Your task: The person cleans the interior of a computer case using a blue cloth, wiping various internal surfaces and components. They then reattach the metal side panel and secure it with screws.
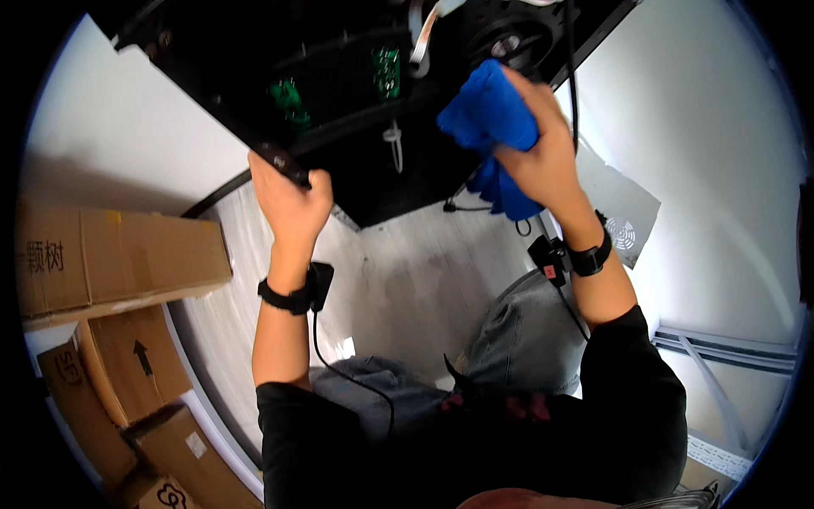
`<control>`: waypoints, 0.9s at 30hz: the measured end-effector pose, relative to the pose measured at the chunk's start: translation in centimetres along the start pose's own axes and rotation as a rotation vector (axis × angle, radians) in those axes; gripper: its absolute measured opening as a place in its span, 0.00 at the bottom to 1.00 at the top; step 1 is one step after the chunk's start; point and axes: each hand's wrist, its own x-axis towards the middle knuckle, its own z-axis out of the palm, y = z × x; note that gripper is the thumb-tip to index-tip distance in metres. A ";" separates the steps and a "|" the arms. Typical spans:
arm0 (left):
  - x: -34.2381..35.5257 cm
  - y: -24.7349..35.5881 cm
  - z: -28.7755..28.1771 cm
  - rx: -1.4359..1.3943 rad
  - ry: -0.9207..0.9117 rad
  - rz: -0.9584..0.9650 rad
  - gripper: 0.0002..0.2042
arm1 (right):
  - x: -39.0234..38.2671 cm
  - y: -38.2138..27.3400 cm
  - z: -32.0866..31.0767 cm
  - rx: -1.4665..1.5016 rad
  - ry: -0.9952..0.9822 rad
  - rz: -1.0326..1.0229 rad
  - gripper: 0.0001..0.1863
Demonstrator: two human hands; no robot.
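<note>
A black machine cabinet (pixel 381 182) fills the top of the view, with green circuit boards (pixel 387 74) and a round black fan (pixel 507 44) inside. My left hand (pixel 288 199) is closed around the lower left edge of its black frame. In my right hand (pixel 547 157) is a bunched blue cloth (pixel 492 106), held up in front of the cabinet's right side, just below the fan. Part of the cloth hangs below the hand. Whether it touches the cabinet I cannot tell. A looped white cable tie (pixel 394 146) dangles from the frame between my hands.
Brown cardboard boxes (pixel 144 254) are stacked at the left. A grey panel with a round vent (pixel 623 229) leans by the white wall at the right. A black cable (pixel 573 85) hangs near my right hand. Strap-on devices with wires sit on both wrists. Below lies a pale wood-look floor (pixel 398 271).
</note>
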 end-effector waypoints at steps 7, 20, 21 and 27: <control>0.0 -0.1 -0.5 0.003 -0.017 0.020 0.19 | -2.0 0.8 3.6 0.038 0.119 -0.154 0.42; -9.9 -5.8 2.9 -0.040 -0.376 -0.281 0.24 | -11.9 9.4 27.2 0.137 -0.407 0.469 0.39; -10.1 -6.0 3.2 -0.003 -0.441 -0.358 0.23 | -13.0 9.6 29.4 0.119 -0.410 0.508 0.38; -11.8 -7.4 3.6 0.061 -0.497 -0.468 0.17 | -20.4 5.7 38.0 0.055 -0.482 0.750 0.36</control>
